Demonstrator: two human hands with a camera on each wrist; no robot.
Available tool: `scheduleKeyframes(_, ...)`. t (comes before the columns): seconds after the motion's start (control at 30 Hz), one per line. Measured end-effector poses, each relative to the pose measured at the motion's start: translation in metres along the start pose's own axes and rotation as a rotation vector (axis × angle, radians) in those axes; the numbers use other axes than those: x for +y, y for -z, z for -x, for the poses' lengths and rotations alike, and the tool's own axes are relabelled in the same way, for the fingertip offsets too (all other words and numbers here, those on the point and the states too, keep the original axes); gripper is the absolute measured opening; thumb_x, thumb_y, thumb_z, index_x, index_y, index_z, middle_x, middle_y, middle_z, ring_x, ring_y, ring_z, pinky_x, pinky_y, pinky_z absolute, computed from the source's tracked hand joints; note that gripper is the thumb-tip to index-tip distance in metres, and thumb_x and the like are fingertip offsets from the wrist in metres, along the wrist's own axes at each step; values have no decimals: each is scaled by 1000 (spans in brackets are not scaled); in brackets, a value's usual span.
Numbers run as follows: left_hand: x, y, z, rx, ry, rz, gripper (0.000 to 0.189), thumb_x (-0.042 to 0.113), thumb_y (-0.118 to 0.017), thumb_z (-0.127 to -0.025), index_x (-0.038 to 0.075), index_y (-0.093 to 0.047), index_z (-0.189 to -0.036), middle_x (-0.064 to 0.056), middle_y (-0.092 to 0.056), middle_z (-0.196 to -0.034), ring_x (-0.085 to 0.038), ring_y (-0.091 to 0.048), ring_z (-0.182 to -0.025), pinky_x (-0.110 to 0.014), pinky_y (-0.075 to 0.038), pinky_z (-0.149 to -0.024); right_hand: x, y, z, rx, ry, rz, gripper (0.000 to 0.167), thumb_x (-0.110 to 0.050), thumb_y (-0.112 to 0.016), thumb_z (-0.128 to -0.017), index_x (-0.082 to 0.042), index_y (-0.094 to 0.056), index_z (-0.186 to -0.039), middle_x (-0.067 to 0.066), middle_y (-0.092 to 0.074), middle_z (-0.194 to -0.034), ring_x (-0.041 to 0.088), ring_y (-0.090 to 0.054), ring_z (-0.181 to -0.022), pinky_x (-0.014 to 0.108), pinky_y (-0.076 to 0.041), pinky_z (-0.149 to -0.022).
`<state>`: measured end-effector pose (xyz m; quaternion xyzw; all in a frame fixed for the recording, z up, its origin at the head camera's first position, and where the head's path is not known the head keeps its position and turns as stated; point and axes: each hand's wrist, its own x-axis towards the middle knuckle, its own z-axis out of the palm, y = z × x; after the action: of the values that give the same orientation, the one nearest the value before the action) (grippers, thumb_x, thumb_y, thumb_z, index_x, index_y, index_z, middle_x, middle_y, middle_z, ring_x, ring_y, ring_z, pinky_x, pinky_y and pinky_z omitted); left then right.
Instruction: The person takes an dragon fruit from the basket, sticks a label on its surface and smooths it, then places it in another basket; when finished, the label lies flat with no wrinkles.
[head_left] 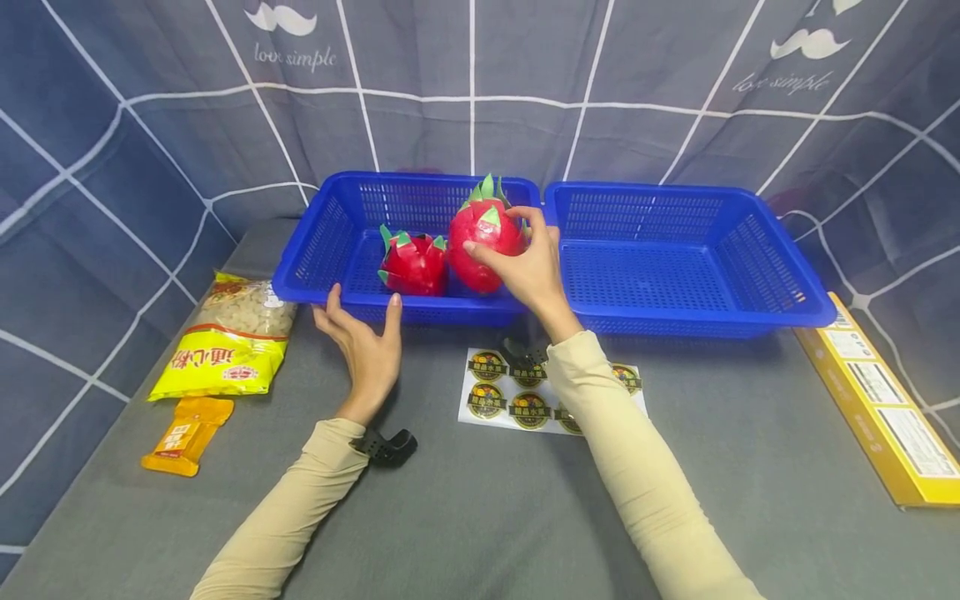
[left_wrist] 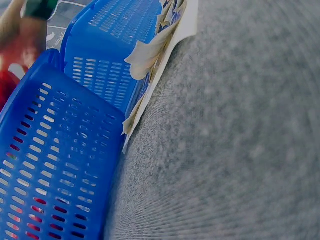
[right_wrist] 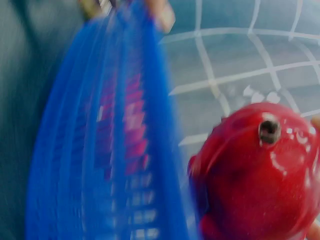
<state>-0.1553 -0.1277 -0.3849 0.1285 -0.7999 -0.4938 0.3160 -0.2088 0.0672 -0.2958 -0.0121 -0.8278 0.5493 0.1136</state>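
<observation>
Pinching one dragon fruit (head_left: 486, 233) over left basket (head_left: 318, 250) with right grip (head_left: 532, 265); resting loosely spread left grip (head_left: 365, 350) at basket's front rim, seemingly to steady it.

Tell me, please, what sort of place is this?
Probably an indoor, staged work area: grid-patterned fabric hangs behind a grey cloth-covered surface, where a blue basket has a red dragon fruit inside.
</observation>
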Motion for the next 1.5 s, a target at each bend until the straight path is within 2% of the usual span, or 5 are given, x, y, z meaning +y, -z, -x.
scheduleKeyframes(0.5, -3, -1, 1, 10, -19, -9, 78, 46, -61, -81, 14, -19, -137, -19, -3, -144, -27, -7, -138, -41, -13, -114, 12, 47, 81, -131, 19, -225, 64, -16, -75, -68, -10, -41, -121, 10, -46, -105, 23, -55, -90, 35, -54, -73)
scheduleKeyframes(0.7, -2, 1, 1, 10, -22, -9, 77, 46, -61, -81, 14, -19, -137, -19, -4, -144, -28, -7, -138, -41, -13, -114, 62, 53, 118, -210, 90, -363, 65, -8, -77, -67, -7, -39, -120, 11, -45, -110, 25, -54, -101, 37, -55, -72)
scheduleKeyframes(1.1, -3, 0, 3, 8, -15, -22, 79, 48, -61, -80, 13, -19, -138, -21, -4, -144, -30, -4, -139, -43, -13, -114, 68, 67, 204, -263, 118, -364, 63, 5, -76, -61, 0, -37, -110, 9, -49, -108, 12, -60, -90, 33, -56, -66)
scheduleKeyframes(1.27, -3, 0, 4, 1, -16, -27, 79, 47, -61, -81, 12, -20, -138, -21, -5, -143, -30, -4, -138, -43, -12, -114, 76, 70, 238, -231, 53, -301, 65, 2, -78, -59, -1, -38, -110, 4, -48, -107, 10, -59, -92, 31, -56, -63)
scheduleKeyframes(1.5, -3, 2, 3, 3, -22, -18, 78, 47, -60, -81, 13, -19, -138, -22, -4, -143, -31, -3, -138, -44, -12, -114, 72, 72, 262, -165, -229, -267, 67, -7, -80, -58, -9, -40, -111, 4, -40, -104, 16, -60, -87, 28, -55, -63)
